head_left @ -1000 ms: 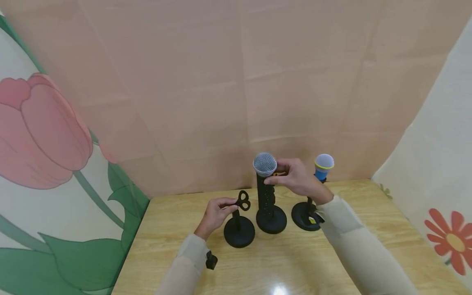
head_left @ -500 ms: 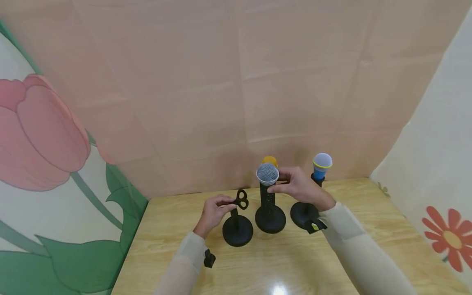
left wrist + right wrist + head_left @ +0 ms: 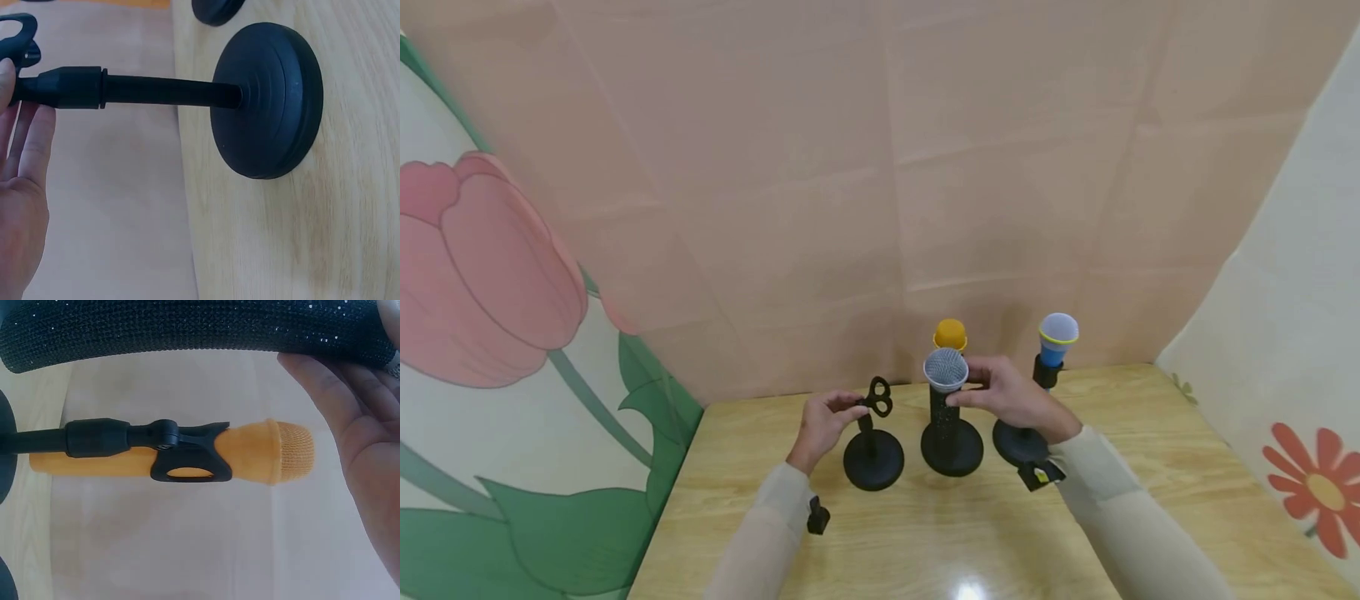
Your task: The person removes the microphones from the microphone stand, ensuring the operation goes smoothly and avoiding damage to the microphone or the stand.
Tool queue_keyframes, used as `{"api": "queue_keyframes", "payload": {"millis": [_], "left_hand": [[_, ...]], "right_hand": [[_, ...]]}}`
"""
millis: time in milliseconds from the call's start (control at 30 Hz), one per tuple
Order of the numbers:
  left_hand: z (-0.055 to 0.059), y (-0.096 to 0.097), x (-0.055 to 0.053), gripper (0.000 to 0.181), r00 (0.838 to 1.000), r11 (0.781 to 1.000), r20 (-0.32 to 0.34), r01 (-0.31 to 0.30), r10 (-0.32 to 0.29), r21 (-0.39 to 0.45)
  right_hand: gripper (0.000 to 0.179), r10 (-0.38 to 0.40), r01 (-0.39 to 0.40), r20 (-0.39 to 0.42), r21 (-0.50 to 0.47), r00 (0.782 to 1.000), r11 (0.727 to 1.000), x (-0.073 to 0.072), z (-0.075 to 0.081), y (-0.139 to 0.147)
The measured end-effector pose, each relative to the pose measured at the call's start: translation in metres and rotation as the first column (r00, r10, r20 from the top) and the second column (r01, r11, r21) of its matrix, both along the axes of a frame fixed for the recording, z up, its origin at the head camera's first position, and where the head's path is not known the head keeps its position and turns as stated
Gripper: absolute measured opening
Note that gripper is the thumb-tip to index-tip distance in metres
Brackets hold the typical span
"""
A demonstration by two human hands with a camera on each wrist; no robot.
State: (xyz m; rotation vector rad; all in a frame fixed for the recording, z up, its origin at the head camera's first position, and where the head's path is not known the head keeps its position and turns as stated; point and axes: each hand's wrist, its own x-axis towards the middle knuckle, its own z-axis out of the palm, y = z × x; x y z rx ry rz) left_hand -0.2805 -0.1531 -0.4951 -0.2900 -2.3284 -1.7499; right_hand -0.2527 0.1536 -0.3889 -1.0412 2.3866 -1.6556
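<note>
My left grip (image 3: 822, 427) pinches the black clip (image 3: 874, 402) at the top of the left stand (image 3: 156, 90); that stand's round base (image 3: 275, 103) sits on the worktop (image 3: 887, 542). My right grip (image 3: 1017, 400) pinches the glittery black microphone (image 3: 187, 325) just below its silver mesh head (image 3: 945, 369). I hold this microphone upright in front of the middle stand (image 3: 97, 437); whether its lower end touches the middle base (image 3: 952, 457), I cannot tell. Behind it, the orange microphone (image 3: 250, 450) sits head up in the middle clip (image 3: 203, 450). The blue and white microphone (image 3: 1051, 354) stands in the right stand (image 3: 1017, 442), near my right wrist.
</note>
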Motion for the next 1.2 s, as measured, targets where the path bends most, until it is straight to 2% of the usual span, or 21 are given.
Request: {"api": "queue_keyframes", "payload": {"millis": [167,400,633,900,1200], "left_hand": [[0.001,-0.006,-0.005,0.014,1.000,1.000,-0.007,0.000,0.000,-0.004],[0.008,-0.015,-0.014,0.014,0.999,0.999,0.044,-0.010,0.012,-0.045],[0.012,-0.021,-0.025,0.015,0.997,0.999,0.072,-0.029,0.031,-0.035],[0.010,-0.025,-0.039,0.013,0.997,0.998,0.048,-0.058,0.058,-0.007],[0.012,-0.029,-0.047,0.017,0.997,0.997,0.035,-0.073,0.074,-0.015]], "right_hand": [[0.038,0.032,-0.032,0.023,-0.003,0.999,0.999,-0.001,-0.006,-0.001],[0.038,0.049,-0.049,0.043,-0.010,0.998,0.999,-0.003,-0.015,-0.004],[0.043,0.043,-0.044,0.065,0.006,0.997,0.999,-0.005,-0.022,-0.006],[0.043,0.054,-0.054,0.089,-0.002,0.995,0.999,-0.006,-0.027,-0.009],[0.041,0.003,-0.006,0.088,0.029,0.996,1.000,-0.004,-0.037,-0.013]]}}
